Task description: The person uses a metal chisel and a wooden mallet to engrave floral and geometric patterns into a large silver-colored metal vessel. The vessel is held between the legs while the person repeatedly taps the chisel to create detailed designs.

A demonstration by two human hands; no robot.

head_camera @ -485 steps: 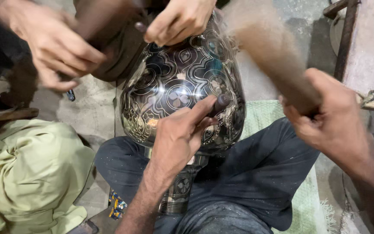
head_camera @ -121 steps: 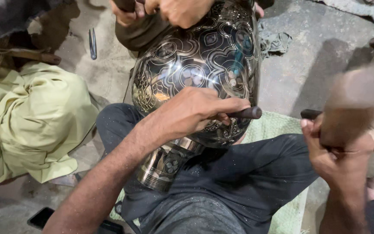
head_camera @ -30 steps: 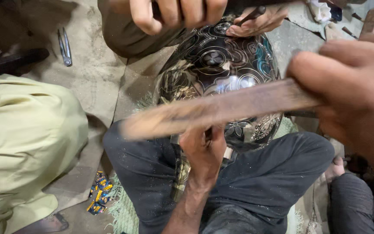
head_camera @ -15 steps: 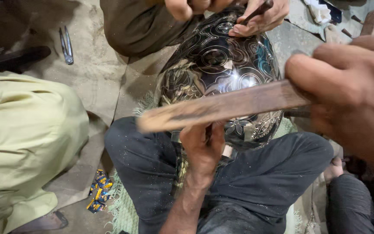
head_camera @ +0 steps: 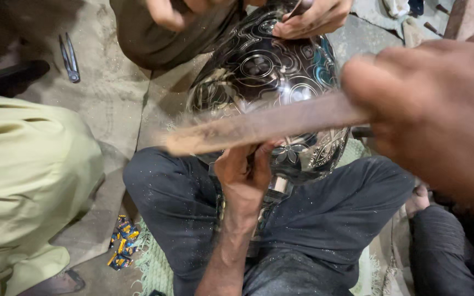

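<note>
A large dark metal vase [head_camera: 270,66] with silver floral and ring engraving lies tilted across my lap. My left hand [head_camera: 245,178] is pinched against its lower side, gripping a small dark tool that is mostly hidden by my fingers. My right hand [head_camera: 429,120], close to the camera, is shut on a wooden stick [head_camera: 259,126], which crosses in front of the vase and is blurred. Another person's hand [head_camera: 314,19] presses a thin tool on the vase's top; that person's other hand [head_camera: 171,11] is at the upper edge.
A person in pale green clothing [head_camera: 23,175] sits at the left. Metal pliers [head_camera: 69,55] lie on the concrete floor at the upper left. A colourful wrapper [head_camera: 122,249] lies by a green fringed mat [head_camera: 154,263]. My dark trousers [head_camera: 325,219] are dusted with specks.
The wooden stick stays raised across the vase, shifting only slightly. The other person's hands have slid toward the top edge. My left hand keeps its place on the vase.
</note>
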